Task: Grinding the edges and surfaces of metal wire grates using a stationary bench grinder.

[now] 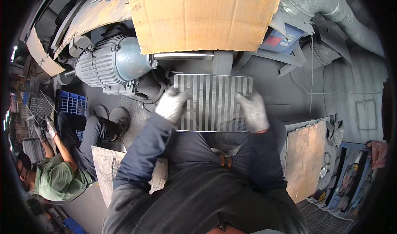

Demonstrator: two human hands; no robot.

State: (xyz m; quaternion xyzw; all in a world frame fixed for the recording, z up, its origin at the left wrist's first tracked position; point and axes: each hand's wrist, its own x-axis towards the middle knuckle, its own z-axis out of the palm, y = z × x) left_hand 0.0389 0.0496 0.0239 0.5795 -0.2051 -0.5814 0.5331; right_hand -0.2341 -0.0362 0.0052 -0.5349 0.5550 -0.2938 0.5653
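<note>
A flat rectangular metal grate (pixel 213 103) with rounded corners and parallel slats is held level above my lap. My left hand (pixel 170 104), in a whitish-grey work glove, grips its left edge, fingers partly on top of the slats. On the opposite edge my right hand (pixel 253 111), gloved alike, is closed on the grate. Both hands look slightly blurred. Just beyond the grate's far edge runs a shiny metal shaft (pixel 184 56) from a grey finned electric motor (pixel 111 62). Whatever sits on the shaft under the cardboard is hidden.
A large cardboard sheet (pixel 202 19) hangs over the far side. A wide grey duct (pixel 347 21) is at the far right. A board (pixel 306 159) stands right of my legs, near a blue rack (pixel 347 176). At left a seated co-worker (pixel 62 172) handles wire racks beside a blue crate (pixel 71 103).
</note>
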